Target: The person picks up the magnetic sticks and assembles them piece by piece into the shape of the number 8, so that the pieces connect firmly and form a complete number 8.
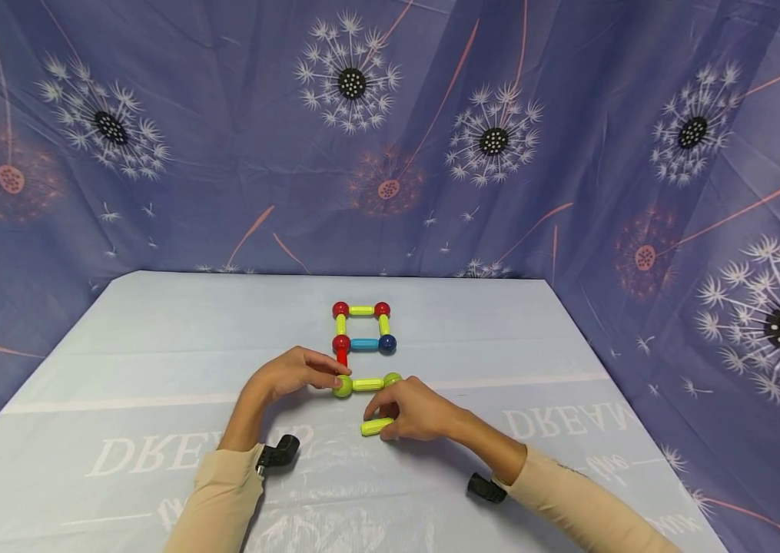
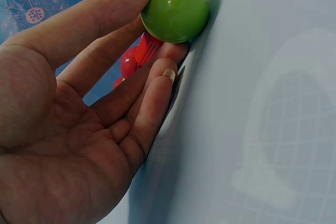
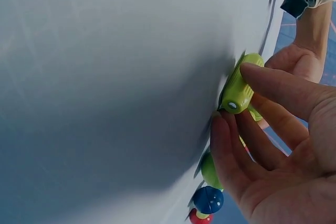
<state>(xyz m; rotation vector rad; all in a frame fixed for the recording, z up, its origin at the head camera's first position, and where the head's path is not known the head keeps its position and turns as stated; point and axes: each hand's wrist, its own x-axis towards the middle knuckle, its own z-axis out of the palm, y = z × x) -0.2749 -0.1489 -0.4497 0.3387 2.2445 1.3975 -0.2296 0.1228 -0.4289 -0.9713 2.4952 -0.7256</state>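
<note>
My left hand pinches a green ball between thumb and fingers; the left wrist view shows that ball up close. A red magnetic rod runs from it to a red ball. From the green ball a yellow-green rod reaches right to a second green ball, partly behind my right hand. That hand pinches a separate yellow-green magnetic rod just above or on the table, nearer to me than the joined pieces.
Beyond the hands lies a square of rods and balls, with a blue rod and a dark blue ball on its near side. A pale printed cloth covers the table. Purple dandelion curtains stand behind and at the sides.
</note>
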